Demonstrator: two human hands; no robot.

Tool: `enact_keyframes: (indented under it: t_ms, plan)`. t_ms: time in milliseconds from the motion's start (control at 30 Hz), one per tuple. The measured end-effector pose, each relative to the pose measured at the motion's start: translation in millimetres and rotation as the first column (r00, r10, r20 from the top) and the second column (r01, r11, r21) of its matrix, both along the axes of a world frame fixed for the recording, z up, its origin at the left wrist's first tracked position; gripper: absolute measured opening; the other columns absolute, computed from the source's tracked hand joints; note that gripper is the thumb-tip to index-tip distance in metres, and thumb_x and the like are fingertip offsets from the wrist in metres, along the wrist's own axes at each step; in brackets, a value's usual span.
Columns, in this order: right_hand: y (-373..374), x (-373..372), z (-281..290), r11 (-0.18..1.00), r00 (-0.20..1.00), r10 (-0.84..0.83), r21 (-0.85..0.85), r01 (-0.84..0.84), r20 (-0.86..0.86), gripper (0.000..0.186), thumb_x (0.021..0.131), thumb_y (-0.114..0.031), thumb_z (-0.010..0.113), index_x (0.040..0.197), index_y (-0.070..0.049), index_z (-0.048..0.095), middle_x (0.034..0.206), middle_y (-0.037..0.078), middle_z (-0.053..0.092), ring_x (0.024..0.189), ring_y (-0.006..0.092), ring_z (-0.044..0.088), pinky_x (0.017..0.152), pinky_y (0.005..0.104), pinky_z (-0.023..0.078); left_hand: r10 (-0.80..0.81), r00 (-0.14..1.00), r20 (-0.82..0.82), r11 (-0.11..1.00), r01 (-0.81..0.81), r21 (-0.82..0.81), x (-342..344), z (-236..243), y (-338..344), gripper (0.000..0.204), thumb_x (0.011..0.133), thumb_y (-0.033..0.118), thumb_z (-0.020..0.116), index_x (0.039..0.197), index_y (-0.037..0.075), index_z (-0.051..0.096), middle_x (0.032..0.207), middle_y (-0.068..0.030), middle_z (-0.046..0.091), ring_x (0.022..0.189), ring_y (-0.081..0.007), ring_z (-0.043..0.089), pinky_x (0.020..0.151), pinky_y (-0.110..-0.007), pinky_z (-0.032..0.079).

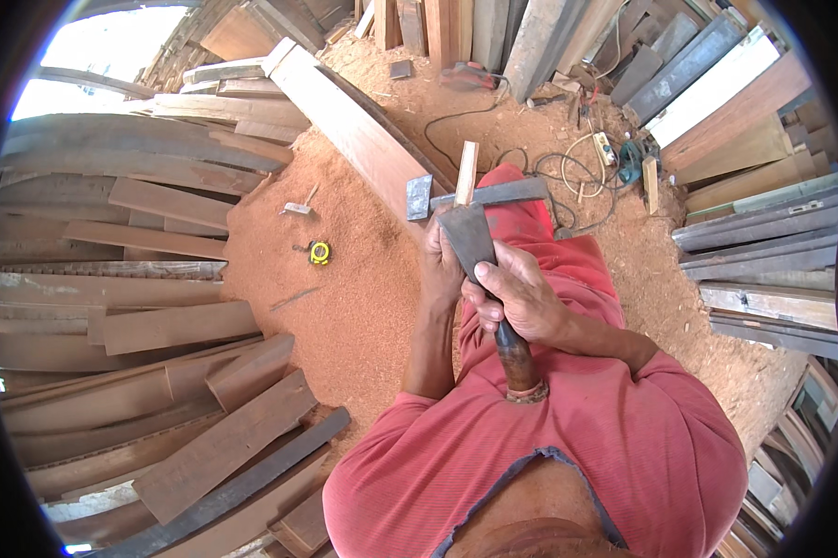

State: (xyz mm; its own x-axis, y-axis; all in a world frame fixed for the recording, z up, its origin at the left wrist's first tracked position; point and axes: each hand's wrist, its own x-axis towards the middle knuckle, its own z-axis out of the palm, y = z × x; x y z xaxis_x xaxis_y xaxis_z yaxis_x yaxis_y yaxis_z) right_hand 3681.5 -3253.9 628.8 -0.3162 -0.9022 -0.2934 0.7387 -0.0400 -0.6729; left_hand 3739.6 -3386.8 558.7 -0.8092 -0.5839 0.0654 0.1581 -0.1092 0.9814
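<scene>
Held in my right hand (521, 296) is a wide chisel (467, 234). Its flared dark blade points away from me, and the butt of its wooden handle rests against my red shirt. My right fingers wrap round it where blade meets handle. Just left of the blade, my left hand (439, 253) is closed, partly hidden behind the chisel. Above that hand is a hammer-like tool (512, 192) with a dark metal head, a squared grey face on its left and a pale wooden piece sticking up through it. Its lower part is hidden, but my left hand seems closed round it.
A pale plank (349, 126) slants away beyond my hands. On the sawdust (345, 316) lie a yellow tape measure (319, 252) and a small wooden-handled tool (297, 208). Stacked boards (159, 237) line the left; more timber stands right. Cables (577, 177) and a power tool (635, 160) lie ahead.
</scene>
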Motion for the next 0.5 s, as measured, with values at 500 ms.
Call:
enact_keyframes:
  t_ms: [500]
  plan:
    - [-7.8,-25.5,-13.1,0.986,0.990,-0.142,-0.082,0.143,0.014,0.022,0.103,-0.023,0.048,0.121,-0.009,0.044,0.086,0.002,0.051,0.058,0.0036,0.045,0.052,0.0225,0.048,-0.032,0.999,0.007,0.849,0.023,0.528,-25.4,4.9,5.2,0.044,0.106,0.040,0.037,0.106,0.003,0.060,0.082,-0.0019,0.059,0.070,-0.0093,0.055,0.061,-0.026,0.046]
